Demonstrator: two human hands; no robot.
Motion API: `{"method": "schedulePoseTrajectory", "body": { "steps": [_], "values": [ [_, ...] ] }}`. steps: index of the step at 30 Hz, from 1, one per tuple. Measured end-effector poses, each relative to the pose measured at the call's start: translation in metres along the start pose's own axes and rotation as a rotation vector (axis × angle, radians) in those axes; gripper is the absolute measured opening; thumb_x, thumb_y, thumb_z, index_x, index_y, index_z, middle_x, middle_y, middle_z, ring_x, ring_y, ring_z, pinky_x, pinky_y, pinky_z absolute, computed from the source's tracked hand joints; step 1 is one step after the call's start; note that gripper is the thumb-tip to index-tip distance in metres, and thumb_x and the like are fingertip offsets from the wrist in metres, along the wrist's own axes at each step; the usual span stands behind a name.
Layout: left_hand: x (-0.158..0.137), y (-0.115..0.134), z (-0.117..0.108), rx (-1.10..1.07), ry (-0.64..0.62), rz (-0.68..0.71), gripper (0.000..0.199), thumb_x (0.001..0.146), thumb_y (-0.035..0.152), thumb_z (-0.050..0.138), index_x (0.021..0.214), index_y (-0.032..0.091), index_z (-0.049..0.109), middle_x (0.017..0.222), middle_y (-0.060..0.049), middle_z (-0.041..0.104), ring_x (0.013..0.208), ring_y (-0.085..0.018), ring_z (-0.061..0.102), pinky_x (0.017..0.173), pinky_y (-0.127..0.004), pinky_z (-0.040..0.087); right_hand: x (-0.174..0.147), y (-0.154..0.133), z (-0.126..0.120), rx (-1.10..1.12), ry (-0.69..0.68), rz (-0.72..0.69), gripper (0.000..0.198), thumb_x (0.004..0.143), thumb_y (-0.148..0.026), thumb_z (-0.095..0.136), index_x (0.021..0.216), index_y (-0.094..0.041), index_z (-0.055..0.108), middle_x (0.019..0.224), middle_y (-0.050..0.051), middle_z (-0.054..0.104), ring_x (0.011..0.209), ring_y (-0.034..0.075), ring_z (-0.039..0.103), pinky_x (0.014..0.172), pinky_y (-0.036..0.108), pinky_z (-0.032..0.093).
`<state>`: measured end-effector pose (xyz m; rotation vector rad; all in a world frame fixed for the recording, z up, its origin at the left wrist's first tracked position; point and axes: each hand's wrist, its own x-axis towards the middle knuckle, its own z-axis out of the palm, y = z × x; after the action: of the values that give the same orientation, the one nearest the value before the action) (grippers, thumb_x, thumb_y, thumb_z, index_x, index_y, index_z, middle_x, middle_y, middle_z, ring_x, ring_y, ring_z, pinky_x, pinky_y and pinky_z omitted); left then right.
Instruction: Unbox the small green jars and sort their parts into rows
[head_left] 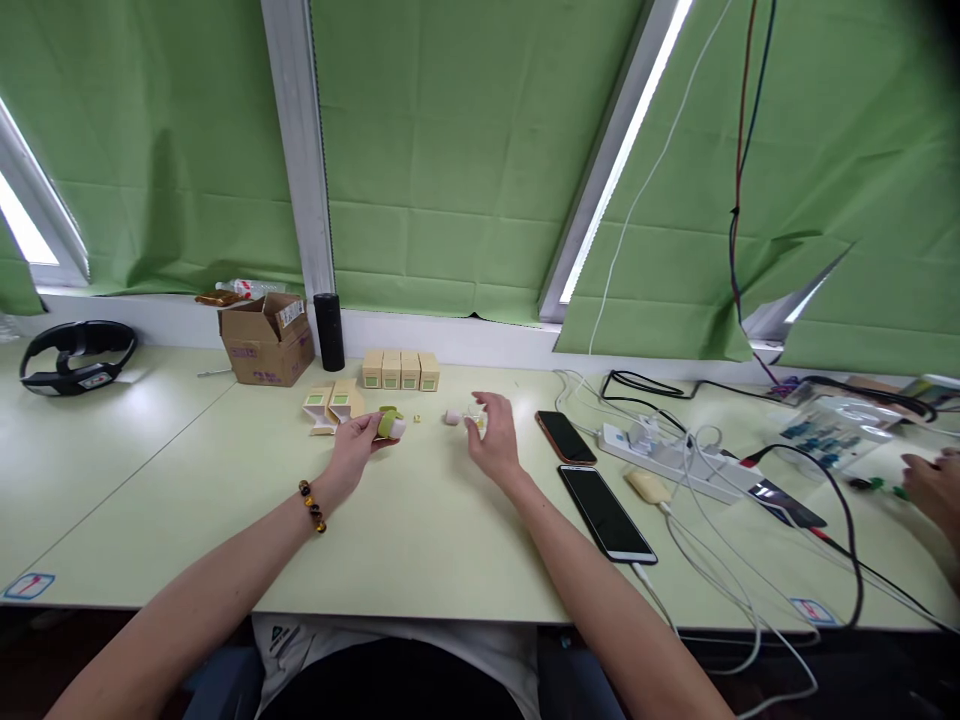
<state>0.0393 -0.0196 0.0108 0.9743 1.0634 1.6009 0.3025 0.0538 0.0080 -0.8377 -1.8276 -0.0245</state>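
Observation:
My left hand (355, 450) is closed around a small green and whitish-pink object (391, 424), whose exact kind I cannot make out. Two opened small cardboard boxes (331, 400) with green labels lie just beyond that hand. A tiny yellowish piece (417, 419) rests on the table to its right. My right hand (495, 440) is over the table, thumb and fingers apart in a curve. Beside its fingertips is a small clear item (474, 416) with yellow in it, too small to name. A pale pinkish cylindrical piece (451, 417) sits just left of it.
Several closed small boxes (400, 370) stand in a row at the back, near a black cylinder (329, 332) and a carton (266, 338). On the right are two phones (607, 512), a power strip (679, 462) and tangled cables. Another person's hand (934, 490) shows at far right.

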Motion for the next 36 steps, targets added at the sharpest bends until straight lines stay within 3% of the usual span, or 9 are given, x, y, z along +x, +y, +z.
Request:
{"method": "schedulePoseTrajectory", "body": {
  "steps": [2,7,11,16,21,24,29,36],
  "values": [
    [0.0,0.0,0.001,-0.018,-0.013,-0.013,0.047,0.079,0.054,0.083,0.099,0.012,0.08,0.114,-0.013,0.076,0.101,-0.025,0.072,0.101,-0.051,0.061,-0.003,-0.028,0.011,0.122,-0.098,0.025,0.041,0.093,-0.024,0.059,0.133,-0.022,0.053,0.113,0.01,0.063,0.102,0.027,0.058,0.093,0.048,0.052],
    [-0.002,0.001,0.002,-0.061,-0.073,-0.033,0.044,0.083,0.052,0.081,0.101,0.013,0.078,0.106,-0.013,0.078,0.096,-0.025,0.074,0.098,-0.048,0.061,-0.01,-0.079,0.043,0.417,-0.26,0.357,0.052,0.087,-0.042,0.075,0.13,-0.023,0.054,0.115,0.007,0.067,0.089,0.02,0.064,0.076,0.037,0.055],
    [-0.002,-0.003,0.002,-0.06,-0.068,-0.038,0.046,0.085,0.055,0.077,0.102,0.013,0.075,0.098,-0.012,0.078,0.086,-0.025,0.076,0.088,-0.046,0.063,-0.014,-0.099,0.059,0.473,-0.268,0.421,0.056,0.079,-0.047,0.081,0.124,-0.022,0.059,0.116,0.007,0.068,0.091,0.02,0.063,0.077,0.035,0.055],
    [-0.004,-0.013,0.007,-0.037,-0.111,0.006,0.047,0.084,0.058,0.076,0.099,0.014,0.071,0.103,-0.011,0.076,0.087,-0.023,0.076,0.085,-0.043,0.063,-0.023,-0.108,0.067,0.438,-0.192,0.429,0.046,0.083,-0.041,0.077,0.121,-0.022,0.058,0.122,0.009,0.062,0.105,0.024,0.06,0.086,0.039,0.054],
    [-0.011,-0.008,0.014,0.01,-0.131,0.017,0.045,0.086,0.054,0.076,0.108,0.017,0.066,0.104,-0.01,0.075,0.092,-0.023,0.075,0.087,-0.044,0.063,-0.023,-0.104,0.062,0.438,-0.121,0.323,0.036,0.086,-0.032,0.072,0.118,-0.022,0.057,0.124,0.011,0.06,0.114,0.027,0.059,0.092,0.042,0.055],
    [-0.013,0.0,0.013,0.092,-0.161,0.112,0.047,0.09,0.05,0.074,0.121,0.018,0.063,0.103,-0.009,0.076,0.099,-0.024,0.074,0.095,-0.045,0.06,-0.02,-0.097,0.055,0.43,-0.134,0.274,0.038,0.089,-0.03,0.07,0.124,-0.023,0.056,0.124,0.01,0.065,0.111,0.027,0.063,0.096,0.044,0.054],
    [-0.014,0.004,0.006,0.302,-0.188,0.333,0.044,0.097,0.049,0.064,0.129,0.019,0.059,0.124,-0.015,0.072,0.121,-0.028,0.068,0.098,-0.046,0.058,-0.02,-0.078,0.051,0.299,-0.149,0.181,0.037,0.09,-0.025,0.066,0.126,-0.022,0.058,0.121,0.011,0.069,0.11,0.029,0.065,0.096,0.048,0.054],
    [-0.018,0.001,0.006,0.519,-0.293,0.407,0.049,0.094,0.042,0.071,0.138,0.026,0.059,0.138,-0.012,0.066,0.127,-0.028,0.065,0.1,-0.042,0.057,-0.02,-0.073,0.048,0.183,-0.093,-0.034,0.04,0.091,-0.016,0.058,0.13,-0.023,0.058,0.12,0.012,0.067,0.113,0.029,0.062,0.095,0.047,0.054]
  ]
}}
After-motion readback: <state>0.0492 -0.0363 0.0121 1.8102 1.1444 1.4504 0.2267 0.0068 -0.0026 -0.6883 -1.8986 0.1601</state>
